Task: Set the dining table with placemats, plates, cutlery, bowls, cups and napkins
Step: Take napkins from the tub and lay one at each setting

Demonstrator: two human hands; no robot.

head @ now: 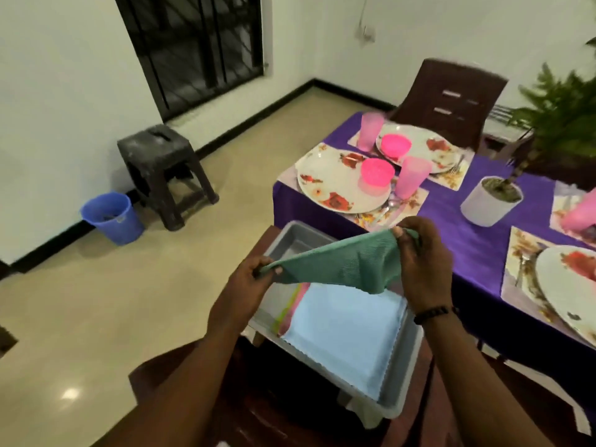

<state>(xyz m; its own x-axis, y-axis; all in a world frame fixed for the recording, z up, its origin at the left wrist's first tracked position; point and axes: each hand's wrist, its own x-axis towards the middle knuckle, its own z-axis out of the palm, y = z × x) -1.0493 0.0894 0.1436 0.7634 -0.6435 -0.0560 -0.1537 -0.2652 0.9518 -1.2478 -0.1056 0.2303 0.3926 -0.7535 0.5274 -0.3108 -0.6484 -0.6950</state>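
Both hands, left (pixel 254 279) and right (pixel 419 253), pinch a green napkin (pixel 342 266) with closed fingers above the grey tray (pixel 400 375) of folded napkins (pixel 345 330); the set table (pixel 477 240) lies beyond.

Both forearms reach forward from six o'clock. The left hand (pixel 254 279) sits at nine o'clock, fingers curled in a pinch. The right hand (pixel 419 253), at three o'clock and higher, pinches likewise, wrist bent.
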